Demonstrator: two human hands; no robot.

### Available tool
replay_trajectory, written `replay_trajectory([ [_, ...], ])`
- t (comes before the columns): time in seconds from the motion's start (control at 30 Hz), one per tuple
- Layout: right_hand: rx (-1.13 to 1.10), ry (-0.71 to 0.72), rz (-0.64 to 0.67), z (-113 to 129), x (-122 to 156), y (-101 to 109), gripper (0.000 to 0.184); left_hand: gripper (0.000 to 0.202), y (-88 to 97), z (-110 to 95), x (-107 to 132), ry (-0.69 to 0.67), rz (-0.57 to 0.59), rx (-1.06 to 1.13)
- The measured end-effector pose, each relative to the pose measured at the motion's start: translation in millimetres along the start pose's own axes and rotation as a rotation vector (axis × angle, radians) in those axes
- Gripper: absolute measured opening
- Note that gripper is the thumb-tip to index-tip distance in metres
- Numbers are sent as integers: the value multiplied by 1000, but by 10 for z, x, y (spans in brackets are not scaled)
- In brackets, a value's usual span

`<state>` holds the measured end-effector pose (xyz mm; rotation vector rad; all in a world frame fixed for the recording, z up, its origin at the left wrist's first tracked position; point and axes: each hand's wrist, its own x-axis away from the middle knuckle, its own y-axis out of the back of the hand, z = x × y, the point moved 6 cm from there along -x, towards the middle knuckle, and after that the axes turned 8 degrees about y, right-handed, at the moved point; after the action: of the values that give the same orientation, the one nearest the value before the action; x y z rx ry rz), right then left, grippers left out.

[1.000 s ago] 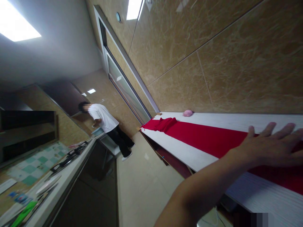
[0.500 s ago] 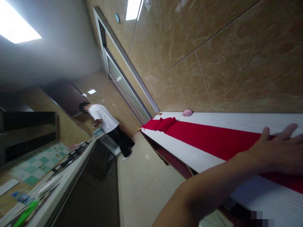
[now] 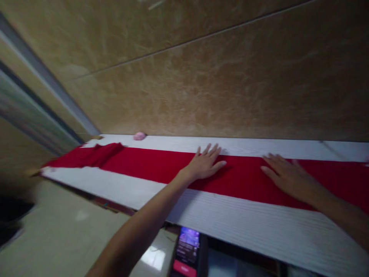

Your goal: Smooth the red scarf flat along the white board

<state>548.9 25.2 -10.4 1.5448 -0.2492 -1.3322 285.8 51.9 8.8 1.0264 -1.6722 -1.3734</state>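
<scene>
Below the front edge of the white table [image 3: 245, 227] sits one device with a lit screen [image 3: 186, 252], too blurred to read, and pale floor [image 3: 72, 227] stretches away on the left. Both forearms reach from the near side across the table's bare front strip. One red cloth [image 3: 161, 167] runs lengthwise along the middle of the table, with white showing on either side of it. The left hand [image 3: 205, 164] lies palm down on it, fingers fanned apart, the tips at the cloth's far edge. The right hand [image 3: 284, 175] lies flat on the same cloth a little to the right, fingers also spread, pinching nothing.

Half a second ago the view took in the room, only the left hand showed at the right edge, and a person in a white shirt stood at a counter. Now the view has swung toward the wall, that person is out of sight, and two hands rest on the cloth.

Farther left the cloth ends in one rumpled bunch near the table's end. Beyond it, one small pink lump [image 3: 140, 135] sits on the far white strip against the brown tiled wall [image 3: 201, 77]. One grey door frame [image 3: 43, 84] slants at the far left.
</scene>
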Motion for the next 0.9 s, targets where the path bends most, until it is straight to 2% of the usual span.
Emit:
replay_trajectory([
  [0.07, 135, -65, 126, -108, 139, 118, 65, 79, -141, -49, -80, -21, 40, -7],
  [0.13, 187, -72, 240, 21, 91, 34, 70, 75, -182, -91, -101, -23, 28, -17],
  [0.27, 131, -23, 298, 472, -179, -181, 71, 76, -49, -167, -20, 9, -86, -32],
  [0.33, 91, -23, 370, 551, -219, -268, 72, 77, -10, -220, 2, -13, -120, -33],
  [0.43, 62, -42, 448, 473, -183, -368, 73, 77, -129, -289, -13, -88, 24, -40],
  [0.5, 90, -34, 387, 391, -173, -379, 75, 77, -193, -301, -19, -110, 85, -30],
  [0.63, 56, 4, 395, 299, -141, -465, 76, 76, -122, -300, 0, -90, -10, -7],
  [0.8, 68, -12, 361, 174, -102, -441, 78, 78, -157, -317, 16, -98, 86, -5],
  [0.9, 61, 10, 409, 130, -54, -455, 78, 76, -113, -274, -10, -60, -18, 13],
])
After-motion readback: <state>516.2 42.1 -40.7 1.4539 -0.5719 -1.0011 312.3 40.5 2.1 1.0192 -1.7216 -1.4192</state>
